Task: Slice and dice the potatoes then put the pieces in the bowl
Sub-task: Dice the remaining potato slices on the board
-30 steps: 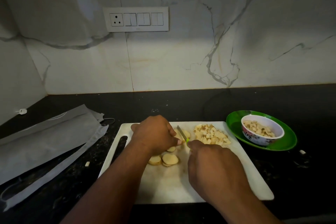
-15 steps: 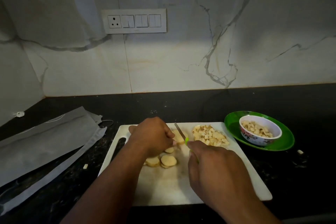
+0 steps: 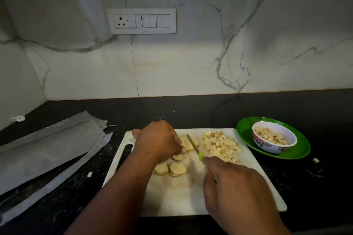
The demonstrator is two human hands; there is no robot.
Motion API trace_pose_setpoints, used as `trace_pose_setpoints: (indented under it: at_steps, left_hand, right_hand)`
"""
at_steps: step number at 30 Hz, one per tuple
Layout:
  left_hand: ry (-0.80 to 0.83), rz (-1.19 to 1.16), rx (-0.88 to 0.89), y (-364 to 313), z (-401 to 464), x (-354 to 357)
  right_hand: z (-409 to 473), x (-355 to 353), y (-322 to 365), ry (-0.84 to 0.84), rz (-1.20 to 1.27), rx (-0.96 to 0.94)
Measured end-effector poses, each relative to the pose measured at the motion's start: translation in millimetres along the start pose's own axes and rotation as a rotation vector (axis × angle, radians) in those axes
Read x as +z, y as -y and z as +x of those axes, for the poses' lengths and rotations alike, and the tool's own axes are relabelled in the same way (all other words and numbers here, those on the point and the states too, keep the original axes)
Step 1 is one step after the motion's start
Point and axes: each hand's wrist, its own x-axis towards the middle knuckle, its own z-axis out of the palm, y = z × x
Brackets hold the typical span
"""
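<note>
On the white cutting board (image 3: 183, 196) my left hand (image 3: 158, 141) holds a stack of potato slices (image 3: 189, 144) with curled fingertips. My right hand (image 3: 235, 187) grips a knife (image 3: 194, 148) with a green handle, its blade lying across that stack. Several round slices (image 3: 175, 168) lie just in front of my left hand. A heap of diced potato (image 3: 221, 146) sits on the board's far right. The white flowered bowl (image 3: 275, 140), part full of diced pieces, stands on a green plate (image 3: 299, 150) to the right of the board.
A grey folded cloth bag (image 3: 47, 150) lies on the black counter (image 3: 191, 112) at the left. Stray potato bits lie on the counter at the left (image 3: 89, 173) and at the right (image 3: 316, 160). A marble wall with a switch panel (image 3: 141, 21) stands behind.
The knife blade has shifted a little to the right over the slice stack, and more of the stack shows beside my left hand's fingertips. The view has tilted slightly.
</note>
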Motion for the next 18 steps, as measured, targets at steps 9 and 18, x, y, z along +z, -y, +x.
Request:
trace_pose_setpoints:
  at_steps: [9,18]
  left_hand:
    - [0.038,-0.022,-0.012,0,3,1]
    - [0.03,0.018,0.035,2,0,1]
  right_hand:
    - [-16,9,-4,0.118,0.042,0.008]
    - [6,11,1,-0.018,0.036,-0.04]
